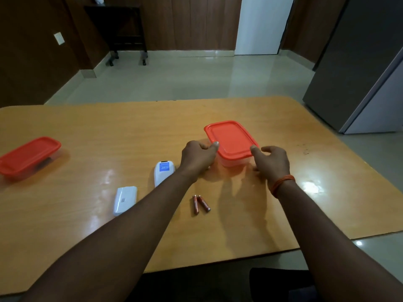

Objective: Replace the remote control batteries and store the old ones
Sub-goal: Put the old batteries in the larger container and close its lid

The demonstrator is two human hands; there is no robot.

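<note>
Fingers (272, 150) of left hand (197, 159), right hand (273, 162) curl round box (231, 164) sides, thumbs on lid (231, 138) rim; probably gripping. Light, springy plastic, slick: pry lid at corner.

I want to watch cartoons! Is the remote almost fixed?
Not yet. Done: the battery cover is off the remote, and two batteries lie loose on the table. In hand: the left hand and right hand grip the orange-lidded container, lid still on. Left: open it, fit batteries, close the remote, store the old ones.
</note>
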